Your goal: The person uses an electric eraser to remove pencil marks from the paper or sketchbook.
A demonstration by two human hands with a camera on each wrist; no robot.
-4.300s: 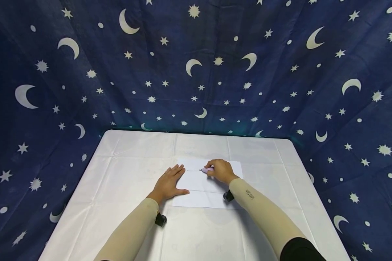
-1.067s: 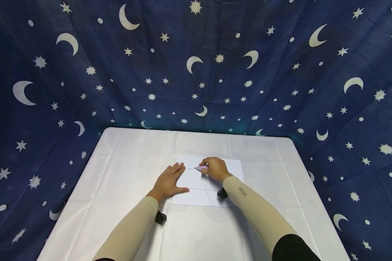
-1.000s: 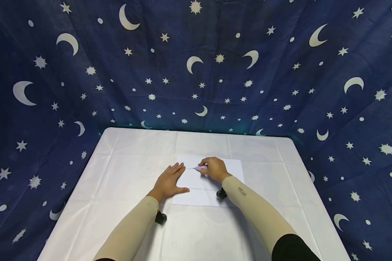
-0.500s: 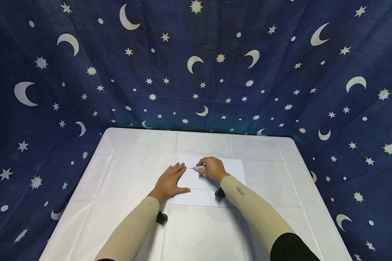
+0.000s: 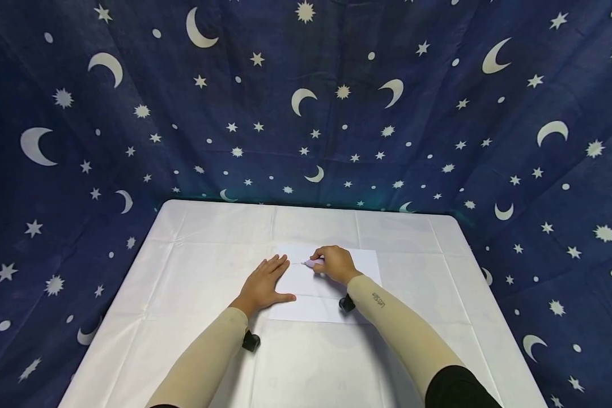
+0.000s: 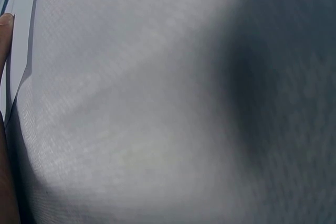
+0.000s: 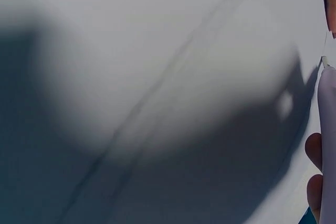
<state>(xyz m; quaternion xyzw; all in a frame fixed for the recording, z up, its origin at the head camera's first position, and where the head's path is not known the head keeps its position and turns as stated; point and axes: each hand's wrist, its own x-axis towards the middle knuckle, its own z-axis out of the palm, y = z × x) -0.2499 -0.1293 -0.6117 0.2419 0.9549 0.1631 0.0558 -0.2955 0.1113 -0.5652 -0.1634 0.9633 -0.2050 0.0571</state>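
Observation:
A white sheet of paper (image 5: pixel 306 309) lies on the table. My left hand (image 5: pixel 262 287) rests flat over its left edge, fingers straight and thumb spread. In the left wrist view only part of that hand shows, at the far left edge. My right hand (image 5: pixel 336 264) pinches a lilac pen-shaped tool (image 5: pixel 314 262), its tip pointing left at the upper part of the sheet. A thin line (image 5: pixel 296 263) runs between the tip and the left fingertips. In the right wrist view the tool (image 7: pixel 328 108) has a narrow grey tip at the paper; two fingertips (image 7: pixel 314 153) show beside its body.
A creased white cloth covers the table (image 5: pixel 209 226). Behind and at both sides hangs a dark blue curtain (image 5: pixel 265 102) with moons and stars. Small black cameras sit on the left wrist (image 5: pixel 251 341) and the right wrist (image 5: pixel 346 304).
Compared with about four seconds ago, my right hand and the tool are farther left. Since half a second ago they have slid slightly right along the line. The left hand has stayed in place.

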